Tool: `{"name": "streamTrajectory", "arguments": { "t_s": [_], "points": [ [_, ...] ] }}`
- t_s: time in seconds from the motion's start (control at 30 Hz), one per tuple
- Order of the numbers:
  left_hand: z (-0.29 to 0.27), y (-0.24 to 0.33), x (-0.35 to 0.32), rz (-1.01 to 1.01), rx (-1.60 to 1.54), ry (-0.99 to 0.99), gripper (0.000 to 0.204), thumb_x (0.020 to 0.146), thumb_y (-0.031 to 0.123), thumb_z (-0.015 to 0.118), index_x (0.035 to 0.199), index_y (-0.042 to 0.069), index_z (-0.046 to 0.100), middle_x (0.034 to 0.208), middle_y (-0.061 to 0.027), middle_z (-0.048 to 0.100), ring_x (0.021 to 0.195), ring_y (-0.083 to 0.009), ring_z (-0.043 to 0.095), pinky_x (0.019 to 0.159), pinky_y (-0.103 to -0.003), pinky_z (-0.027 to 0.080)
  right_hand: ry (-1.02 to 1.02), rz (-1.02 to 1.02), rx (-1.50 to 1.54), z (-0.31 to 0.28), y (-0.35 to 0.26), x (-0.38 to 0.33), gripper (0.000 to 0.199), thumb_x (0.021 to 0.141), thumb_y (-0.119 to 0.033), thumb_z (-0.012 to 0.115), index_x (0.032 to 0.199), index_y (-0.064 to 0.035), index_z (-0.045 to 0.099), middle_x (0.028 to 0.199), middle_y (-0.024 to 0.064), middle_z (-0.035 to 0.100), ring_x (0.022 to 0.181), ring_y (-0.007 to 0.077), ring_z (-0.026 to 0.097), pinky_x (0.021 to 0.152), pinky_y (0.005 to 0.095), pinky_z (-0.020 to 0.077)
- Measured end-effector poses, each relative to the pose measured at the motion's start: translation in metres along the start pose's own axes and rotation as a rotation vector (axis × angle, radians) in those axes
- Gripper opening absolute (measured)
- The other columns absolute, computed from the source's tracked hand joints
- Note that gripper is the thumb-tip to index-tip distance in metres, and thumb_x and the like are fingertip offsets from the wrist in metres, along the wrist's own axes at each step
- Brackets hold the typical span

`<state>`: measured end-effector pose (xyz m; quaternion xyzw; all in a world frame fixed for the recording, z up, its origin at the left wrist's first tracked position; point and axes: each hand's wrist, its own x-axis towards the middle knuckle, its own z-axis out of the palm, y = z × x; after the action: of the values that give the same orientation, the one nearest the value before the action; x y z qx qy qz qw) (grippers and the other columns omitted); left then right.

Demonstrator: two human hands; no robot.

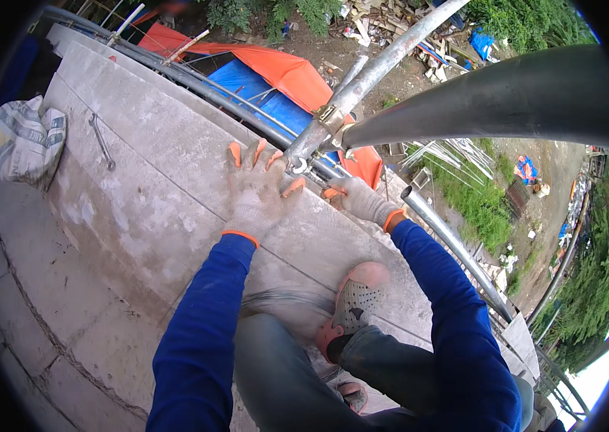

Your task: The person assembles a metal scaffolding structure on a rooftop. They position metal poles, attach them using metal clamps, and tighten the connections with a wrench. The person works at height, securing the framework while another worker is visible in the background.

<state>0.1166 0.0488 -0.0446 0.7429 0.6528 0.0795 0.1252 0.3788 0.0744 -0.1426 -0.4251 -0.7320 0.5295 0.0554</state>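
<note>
The wide concrete ledge [146, 165] was knelt on, high above the ground. A long scaffold tube [383, 61] ran far right, joined at a metal clamp [332, 119]. The left hand [257, 191] was spread open by the tube's near end; the right hand [358, 200] rested just beside it, grip hidden. A spanner [101, 140] lay far left. Steadying the tube before tightening was judged wise.

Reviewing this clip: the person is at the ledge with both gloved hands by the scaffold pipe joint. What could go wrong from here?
1. The left hand and right hand work at the metal scaffold clamp over a drop to the ground below; leaning out risks a fall.
2. If the grey steel scaffold pipe slips in the clamp, fingers could be pinched.
3. The loose steel spanner on the grey concrete ledge could be knocked off.
</note>
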Motion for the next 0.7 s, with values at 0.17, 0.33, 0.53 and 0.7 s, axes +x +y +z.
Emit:
{"name": "streamTrajectory", "arguments": {
  "t_s": [0.17,0.33,0.53,0.7],
  "points": [
    [-0.005,0.0,0.004,0.029,0.037,-0.008,0.048,0.088,0.045,0.067,0.118,0.007,0.07,0.129,-0.0107,0.066,0.142,-0.0292,0.041,0.123,-0.056,0.008,0.033,0.088,-0.401,-0.06,-0.099,-0.015,0.018,0.085,-0.016,0.064,0.095,-0.0021,0.069,0.081,0.023,0.069,0.081,0.0414,0.069,0.072,0.0484,0.0535],
    [-0.011,0.006,0.004,-0.029,0.137,-0.164,0.054,0.093,0.05,0.058,0.129,0.01,0.064,0.135,-0.0071,0.063,0.145,-0.0263,0.036,0.122,-0.057,0.006,0.09,0.052,-0.749,-0.034,-0.157,-0.028,0.015,0.087,-0.013,0.061,0.087,0.0018,0.063,0.069,0.0198,0.067,0.066,0.0363,0.071,0.057,0.0475,0.0556],
    [-0.015,0.005,0.006,-0.057,0.116,-0.197,0.054,0.094,0.051,0.056,0.133,0.015,0.062,0.138,-0.0053,0.062,0.146,-0.0248,0.034,0.123,-0.057,0.004,-0.009,0.122,-0.809,-0.048,-0.18,-0.023,0.013,0.085,-0.01,0.061,0.089,0.0008,0.065,0.071,0.0192,0.069,0.07,0.0351,0.072,0.061,0.0482,0.057],
    [-0.01,0.004,0.003,-0.032,0.002,-0.108,0.051,0.089,0.046,0.064,0.123,0.009,0.068,0.131,-0.0095,0.066,0.144,-0.026,0.038,0.123,-0.053,0.005,-0.043,0.186,-0.593,-0.067,-0.143,-0.033,0.018,0.092,-0.016,0.058,0.092,-0.0014,0.069,0.078,0.0225,0.069,0.08,0.0405,0.071,0.07,0.0509,0.0555]
  ]
}}
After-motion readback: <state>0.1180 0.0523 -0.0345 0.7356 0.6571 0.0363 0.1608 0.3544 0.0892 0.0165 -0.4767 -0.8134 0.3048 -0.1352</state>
